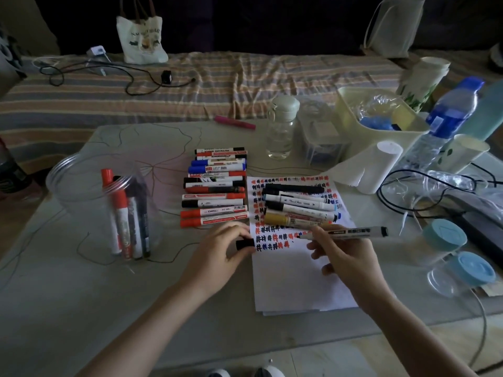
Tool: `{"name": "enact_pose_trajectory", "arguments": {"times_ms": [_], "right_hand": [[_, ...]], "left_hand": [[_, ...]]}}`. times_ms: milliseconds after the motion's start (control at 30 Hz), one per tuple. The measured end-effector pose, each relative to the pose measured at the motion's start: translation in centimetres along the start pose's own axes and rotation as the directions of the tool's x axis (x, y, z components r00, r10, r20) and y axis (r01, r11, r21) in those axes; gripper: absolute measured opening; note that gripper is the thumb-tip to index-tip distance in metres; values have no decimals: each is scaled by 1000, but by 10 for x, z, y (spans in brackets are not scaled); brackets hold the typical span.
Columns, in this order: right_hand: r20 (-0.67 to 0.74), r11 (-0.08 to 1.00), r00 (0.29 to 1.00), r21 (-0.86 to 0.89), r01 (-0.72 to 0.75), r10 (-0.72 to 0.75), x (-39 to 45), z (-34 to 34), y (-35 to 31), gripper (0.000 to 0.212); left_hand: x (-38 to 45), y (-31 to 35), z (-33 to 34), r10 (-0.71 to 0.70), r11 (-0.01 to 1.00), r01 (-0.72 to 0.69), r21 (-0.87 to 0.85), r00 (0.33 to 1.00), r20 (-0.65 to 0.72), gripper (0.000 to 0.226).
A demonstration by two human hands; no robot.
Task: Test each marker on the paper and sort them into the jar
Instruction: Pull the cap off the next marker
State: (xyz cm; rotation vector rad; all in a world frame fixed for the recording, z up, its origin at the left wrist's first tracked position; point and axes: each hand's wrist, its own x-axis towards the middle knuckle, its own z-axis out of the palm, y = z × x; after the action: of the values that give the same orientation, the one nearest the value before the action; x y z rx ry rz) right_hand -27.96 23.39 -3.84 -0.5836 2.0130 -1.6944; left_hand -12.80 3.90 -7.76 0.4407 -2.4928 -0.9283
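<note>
right hand (344, 251) grips uncapped white marker (351, 232), left hand (223, 248) pinches black cap (245, 244)

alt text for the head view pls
The right hand holds an uncapped white marker with its tip at the scribble-covered white paper, while the left hand pinches its black cap; a clear plastic jar holds sorted markers.

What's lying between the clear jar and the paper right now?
In the head view, a row of capped markers lies on the table between the jar and the paper, beside the paper's left edge.
</note>
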Motion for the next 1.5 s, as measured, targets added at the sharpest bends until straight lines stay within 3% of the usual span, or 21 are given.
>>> {"name": "enact_pose_trajectory", "arguments": {"times_ms": [133, 300, 467, 667, 1033, 1300, 1500], "right_hand": [[2, 987, 998, -149, 61, -62, 17, 8, 4, 10], [-34, 933, 990, -341, 119, -139, 25, 14, 20, 30], [-103, 907, 969, -388, 167, -223, 23, 14, 34, 24], [-113, 894, 971, -426, 143, -209, 24, 14, 39, 37], [-86, 899, 977, -412, 146, -198, 22, 16, 39, 24], [-132, 884, 960, -437, 168, -248, 24, 15, 44, 29], [-62, 891, 968, -408, 199, -244, 22, 16, 43, 20]], "left_hand": [[11, -13, 8, 19, 1000, -19, 12, 1000, 5, 30], [12, -22, 14, 97, 995, -97, 7, 993, -61, 33], [16, -25, 15, 109, 994, -109, 4, 990, -88, 31], [16, -26, 17, 89, 995, -92, -26, 991, -101, 31], [17, -28, 17, 87, 996, -90, -28, 992, -96, 32], [16, -27, 17, 88, 996, -90, -16, 991, -100, 34], [16, -28, 17, 91, 995, -95, -35, 990, -103, 33]]}}
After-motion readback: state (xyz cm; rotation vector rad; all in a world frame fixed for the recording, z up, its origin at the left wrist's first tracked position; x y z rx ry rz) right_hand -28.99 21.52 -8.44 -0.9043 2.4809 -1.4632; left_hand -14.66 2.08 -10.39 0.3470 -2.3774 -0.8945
